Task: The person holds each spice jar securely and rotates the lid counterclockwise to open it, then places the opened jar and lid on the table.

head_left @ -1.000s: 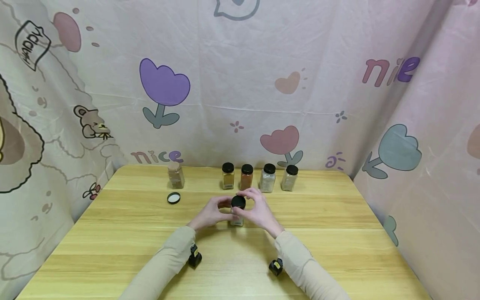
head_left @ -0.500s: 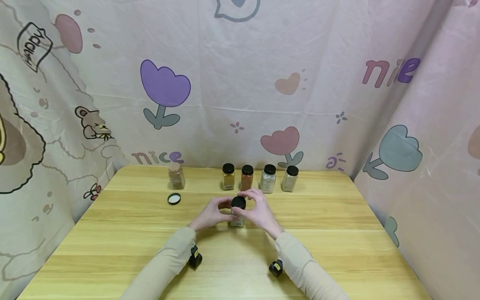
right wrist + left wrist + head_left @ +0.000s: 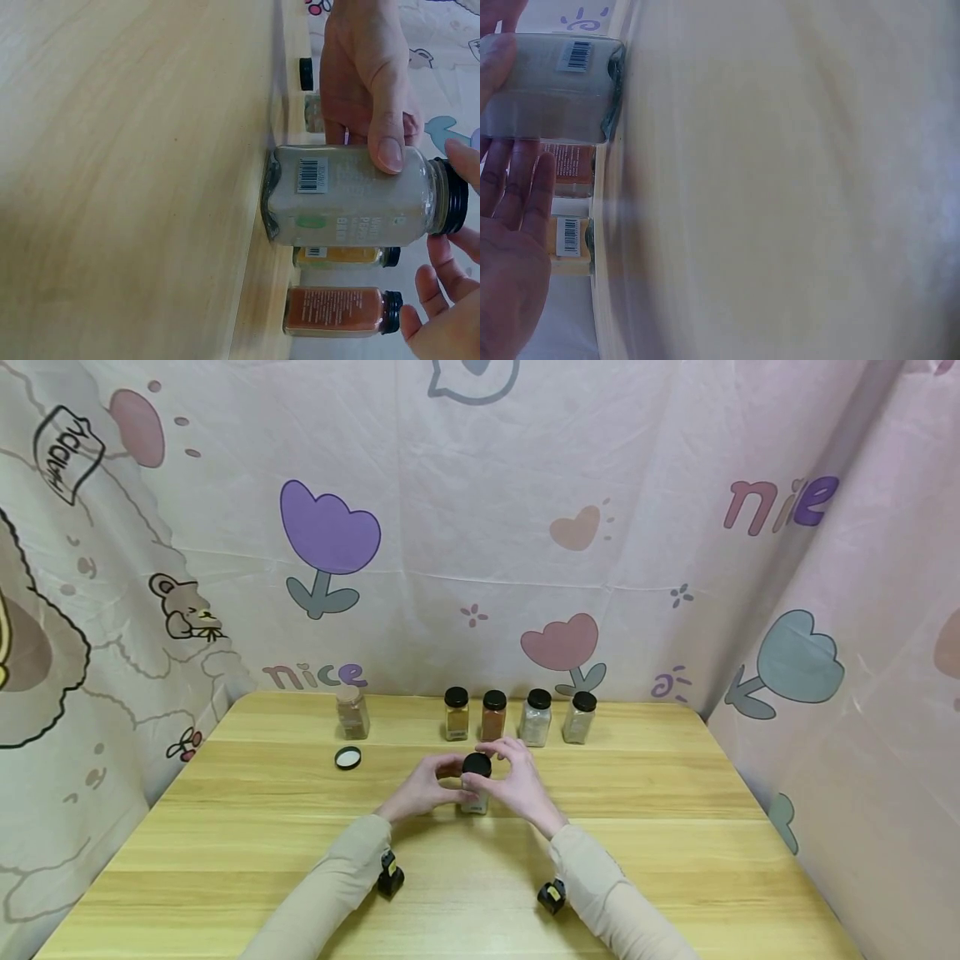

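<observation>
A pale-filled jar [image 3: 475,803] stands upright on the tabletop [image 3: 480,877], between two hands.
The left hand [image 3: 422,787] has its fingers around the jar's body; the right hand [image 3: 519,781] pinches its black lid [image 3: 477,763] between thumb and fingers. Behind, a yellow jar [image 3: 457,722], a red-brown jar [image 3: 492,723] and two whitish jars [image 3: 536,727] stand capped; farther left, a lidless brownish jar [image 3: 353,718] has a loose lid [image 3: 348,758] lying just in front.

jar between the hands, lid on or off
On: in the right wrist view, the black lid caps the jar. Cannot tell whether it's tight.
</observation>
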`<action>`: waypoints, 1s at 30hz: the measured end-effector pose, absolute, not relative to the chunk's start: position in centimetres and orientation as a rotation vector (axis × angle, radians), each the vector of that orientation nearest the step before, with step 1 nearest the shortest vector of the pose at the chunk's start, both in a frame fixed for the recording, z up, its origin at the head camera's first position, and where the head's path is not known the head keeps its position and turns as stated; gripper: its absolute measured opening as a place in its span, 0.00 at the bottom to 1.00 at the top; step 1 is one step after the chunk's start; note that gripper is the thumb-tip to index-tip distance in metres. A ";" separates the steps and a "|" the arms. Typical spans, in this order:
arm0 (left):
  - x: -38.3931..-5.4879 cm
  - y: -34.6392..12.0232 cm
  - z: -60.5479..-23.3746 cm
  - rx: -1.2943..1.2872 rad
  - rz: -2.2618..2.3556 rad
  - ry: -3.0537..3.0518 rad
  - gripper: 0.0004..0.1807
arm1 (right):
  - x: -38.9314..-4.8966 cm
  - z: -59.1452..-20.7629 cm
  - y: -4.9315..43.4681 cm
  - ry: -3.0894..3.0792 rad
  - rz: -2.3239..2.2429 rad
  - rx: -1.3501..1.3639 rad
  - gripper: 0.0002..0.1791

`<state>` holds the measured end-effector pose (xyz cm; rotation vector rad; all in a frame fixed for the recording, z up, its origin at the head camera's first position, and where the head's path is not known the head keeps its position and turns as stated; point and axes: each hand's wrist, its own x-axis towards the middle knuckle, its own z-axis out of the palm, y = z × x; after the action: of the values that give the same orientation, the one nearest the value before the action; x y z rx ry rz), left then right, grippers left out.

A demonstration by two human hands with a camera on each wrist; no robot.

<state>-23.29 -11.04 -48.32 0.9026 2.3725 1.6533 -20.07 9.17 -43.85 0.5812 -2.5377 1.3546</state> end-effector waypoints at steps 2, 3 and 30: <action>-23.3 -11.0 -48.4 0.907 1.660 2.369 0.28 | -20.1 -43.9 9.2 -2.527 1.329 0.608 0.26; -23.3 -11.0 -48.4 0.904 1.661 2.367 0.27 | -20.1 -43.8 9.2 -2.520 1.320 0.627 0.25; -23.2 -11.2 -48.3 0.888 1.652 2.381 0.29 | -20.1 -43.8 9.2 -2.535 1.324 0.658 0.32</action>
<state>-23.25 -11.15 -48.32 0.8880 2.3809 1.6516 -20.13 9.24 -43.77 0.6580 -2.5355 1.3240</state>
